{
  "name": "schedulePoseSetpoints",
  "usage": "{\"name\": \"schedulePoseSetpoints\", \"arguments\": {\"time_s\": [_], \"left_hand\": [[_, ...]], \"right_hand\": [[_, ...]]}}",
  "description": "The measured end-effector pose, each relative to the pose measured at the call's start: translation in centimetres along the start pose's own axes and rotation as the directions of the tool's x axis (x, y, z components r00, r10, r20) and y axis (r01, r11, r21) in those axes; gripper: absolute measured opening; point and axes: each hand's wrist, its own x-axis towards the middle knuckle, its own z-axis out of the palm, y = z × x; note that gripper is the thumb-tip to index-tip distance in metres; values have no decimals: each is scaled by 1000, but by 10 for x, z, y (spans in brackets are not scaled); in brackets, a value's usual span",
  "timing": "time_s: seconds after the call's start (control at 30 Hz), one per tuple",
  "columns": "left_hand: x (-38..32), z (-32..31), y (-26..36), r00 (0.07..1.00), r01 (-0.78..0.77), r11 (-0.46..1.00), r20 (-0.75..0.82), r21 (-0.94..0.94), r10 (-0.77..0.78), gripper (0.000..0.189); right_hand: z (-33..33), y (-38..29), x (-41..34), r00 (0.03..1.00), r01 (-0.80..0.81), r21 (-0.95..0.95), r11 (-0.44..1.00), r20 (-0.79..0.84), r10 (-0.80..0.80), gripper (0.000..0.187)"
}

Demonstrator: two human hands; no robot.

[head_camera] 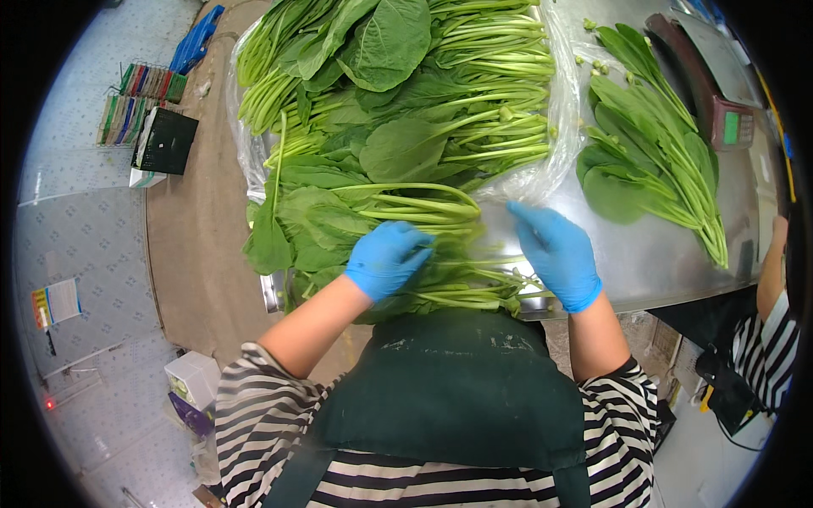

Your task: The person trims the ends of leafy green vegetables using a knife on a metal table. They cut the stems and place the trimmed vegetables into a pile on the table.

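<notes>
Leafy greens with long pale stalks lie in a large heap on clear plastic film, over a metal table. My left hand, in a blue glove, rests on the leaves at the heap's near side, fingers bent; whether it grips any is hidden. My right hand, also gloved in blue, is raised over the metal just right of the near stalks, thumb and fingers apart, nothing seen between them. A separate bunch of greens lies to the right, its stalk ends towards me.
A scale with a green display stands at the far right, with cut stalk ends near the separate bunch. Another person's arm and striped sleeve show at the right edge. Crates stand on the floor at left.
</notes>
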Motion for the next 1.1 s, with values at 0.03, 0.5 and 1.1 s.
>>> {"name": "schedulePoseSetpoints", "arguments": {"time_s": [0.03, 0.5, 1.1], "left_hand": [[10, 8, 2, 992, -108, 987, -51, 121, 114, 19], [39, -50, 50, 976, 208, 660, 113, -722, -185, 33], [46, -61, 71, 998, -65, 787, -54, -614, 40, 24]], "right_hand": [[0, -2, 3, 1000, 5, 17, 1000, -28, -4, 31], [10, -9, -8, 974, -50, 147, 988, -213, 81, 40], [-28, -43, 9, 821, -514, 726, 458, 262, 507, 28]]}}
